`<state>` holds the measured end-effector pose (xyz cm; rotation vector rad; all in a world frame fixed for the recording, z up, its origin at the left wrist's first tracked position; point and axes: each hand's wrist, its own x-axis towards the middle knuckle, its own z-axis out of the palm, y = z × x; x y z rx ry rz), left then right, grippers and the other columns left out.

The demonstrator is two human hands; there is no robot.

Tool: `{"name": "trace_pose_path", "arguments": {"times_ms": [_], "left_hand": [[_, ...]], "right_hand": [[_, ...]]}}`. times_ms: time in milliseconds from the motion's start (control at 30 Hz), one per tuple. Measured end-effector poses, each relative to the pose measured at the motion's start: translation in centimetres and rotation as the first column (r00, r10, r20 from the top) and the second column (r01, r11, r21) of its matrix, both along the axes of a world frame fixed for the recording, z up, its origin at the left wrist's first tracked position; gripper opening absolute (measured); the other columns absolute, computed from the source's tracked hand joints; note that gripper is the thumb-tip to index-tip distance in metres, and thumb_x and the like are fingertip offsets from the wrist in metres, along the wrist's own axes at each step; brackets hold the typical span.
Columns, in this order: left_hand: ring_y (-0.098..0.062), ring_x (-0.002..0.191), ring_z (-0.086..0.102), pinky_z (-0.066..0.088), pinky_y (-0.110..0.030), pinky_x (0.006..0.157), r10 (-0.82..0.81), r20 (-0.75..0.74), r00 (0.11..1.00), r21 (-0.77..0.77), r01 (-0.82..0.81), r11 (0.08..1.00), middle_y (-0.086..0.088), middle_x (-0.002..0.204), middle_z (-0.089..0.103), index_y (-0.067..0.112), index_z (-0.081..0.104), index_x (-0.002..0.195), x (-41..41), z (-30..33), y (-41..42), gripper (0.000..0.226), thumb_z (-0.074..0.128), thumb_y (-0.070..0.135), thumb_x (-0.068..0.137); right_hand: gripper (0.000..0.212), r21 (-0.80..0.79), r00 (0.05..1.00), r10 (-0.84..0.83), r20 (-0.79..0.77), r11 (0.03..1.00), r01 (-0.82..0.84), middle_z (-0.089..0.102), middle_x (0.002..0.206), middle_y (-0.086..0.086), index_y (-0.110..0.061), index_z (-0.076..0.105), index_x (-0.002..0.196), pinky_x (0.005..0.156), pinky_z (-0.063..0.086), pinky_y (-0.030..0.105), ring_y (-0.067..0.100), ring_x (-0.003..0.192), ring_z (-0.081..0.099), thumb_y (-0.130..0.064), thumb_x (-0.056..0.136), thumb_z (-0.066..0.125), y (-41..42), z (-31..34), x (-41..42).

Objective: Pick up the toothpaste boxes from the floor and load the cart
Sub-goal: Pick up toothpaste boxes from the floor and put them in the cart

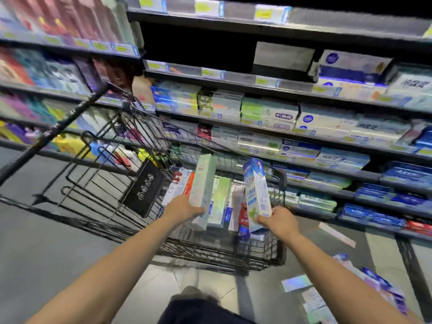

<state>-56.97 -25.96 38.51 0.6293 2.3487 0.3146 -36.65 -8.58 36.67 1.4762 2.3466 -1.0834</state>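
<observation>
My left hand grips the lower end of a pale green toothpaste box, held upright over the black wire cart. My right hand grips the bottom of a blue and white toothpaste box, also upright over the cart's basket. Several toothpaste boxes lie inside the cart beneath both hands. More boxes lie scattered on the floor at the lower right, beside my right forearm.
Store shelves packed with toothpaste boxes run along the far side and right. The cart's handle rises toward the upper left, with a black flap on its child seat. Grey tiled floor spreads left; my knee shows below.
</observation>
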Motion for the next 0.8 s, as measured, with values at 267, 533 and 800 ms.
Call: {"name": "trace_pose_path", "arguments": {"times_ms": [267,533,800], "left_hand": [[-0.022,0.07,0.054,0.038,-0.025,0.054,-0.071,0.05,0.996,-0.092,0.076,0.993,-0.005,0.076,0.06,0.005,0.061,0.082,-9.5,-5.0,-0.2,0.043,0.07,0.047,0.076],[-0.022,0.093,0.062,0.046,-0.029,0.076,-0.249,0.115,0.962,-0.162,0.265,0.95,-0.005,0.098,0.065,0.011,0.064,0.102,-10.7,-11.5,3.3,0.041,0.053,0.049,0.09],[-0.018,0.078,0.056,0.051,-0.029,0.071,-0.264,0.125,0.956,-0.171,0.283,0.944,-0.003,0.084,0.058,0.014,0.062,0.097,-9.7,-18.6,7.1,0.027,0.054,0.039,0.089]], "right_hand": [[0.036,-0.062,0.981,-0.127,0.148,0.989,0.138,0.063,0.08,0.006,-0.016,0.052,0.066,0.052,0.041,0.023,0.021,0.068,0.057,-0.044,0.081,0.07,-3.0,-4.7,-7.6],[0.037,-0.096,0.936,-0.207,0.283,0.965,0.243,0.06,0.074,0.0,-0.014,0.056,0.073,0.066,0.048,0.027,0.018,0.068,0.057,-0.049,0.081,0.067,-3.3,-10.2,-10.3],[0.046,-0.059,0.912,-0.23,0.339,0.963,0.265,0.065,0.103,0.006,-0.007,0.059,0.11,0.069,0.045,0.024,0.02,0.085,0.059,-0.044,0.083,0.067,-0.2,-17.2,-12.6]]}}
